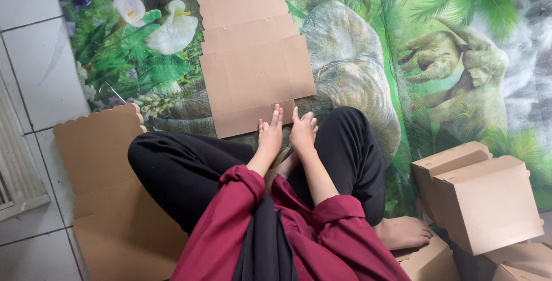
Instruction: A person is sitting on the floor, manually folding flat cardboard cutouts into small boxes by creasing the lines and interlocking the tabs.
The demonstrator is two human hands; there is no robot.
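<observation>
A large floor mat printed with green jungle plants, white flowers and grey elephants [402, 45] covers the pale tiled floor [34, 51]. On it lies a flat, unfolded brown cardboard box blank [253, 56], spread out just in front of the seated person's crossed legs, so it is easy to reach. More flat brown cardboard sheets [109, 200] wait at the person's left; folded brown cardboard boxes [483, 200] are stacked at the right. The left hand [270, 134] and right hand [303, 131] rest side by side on the blank's near edge, fingers [277, 115] stretched flat, pressing, not clamped on it.
</observation>
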